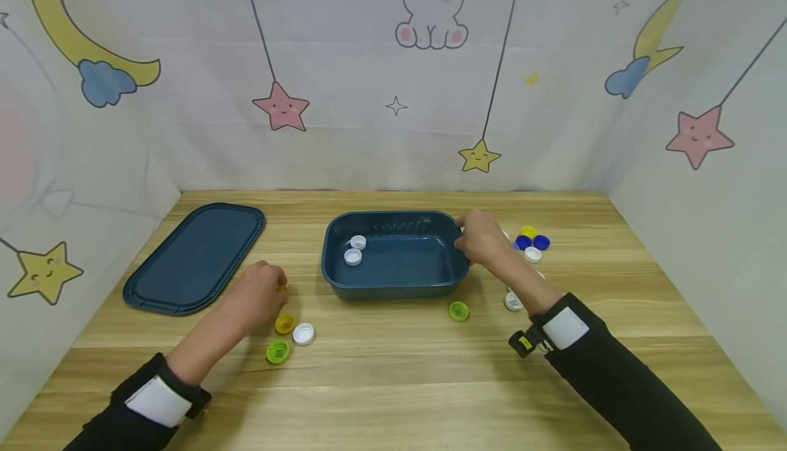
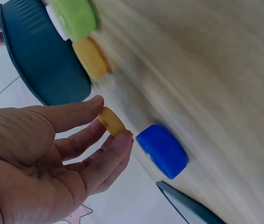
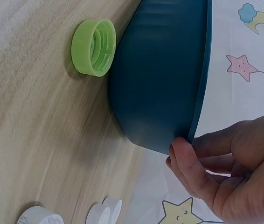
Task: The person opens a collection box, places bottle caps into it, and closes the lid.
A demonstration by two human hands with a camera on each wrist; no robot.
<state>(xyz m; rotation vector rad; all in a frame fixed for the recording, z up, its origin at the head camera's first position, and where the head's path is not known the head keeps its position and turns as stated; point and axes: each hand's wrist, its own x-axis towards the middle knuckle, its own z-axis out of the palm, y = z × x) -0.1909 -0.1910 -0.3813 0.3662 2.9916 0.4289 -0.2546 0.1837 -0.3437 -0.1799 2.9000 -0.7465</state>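
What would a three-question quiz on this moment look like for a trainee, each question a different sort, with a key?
1. Short answer: what does the left hand pinch between thumb and fingers?
2. True or false: a round green plastic cap lies inside the dark teal rectangular plastic tub.
3. Fill in the blank: the right hand grips the tub by its ____.

Key:
1. A small round yellow plastic cap.
2. False; the caps seen inside are two round white plastic caps.
3. Rim.
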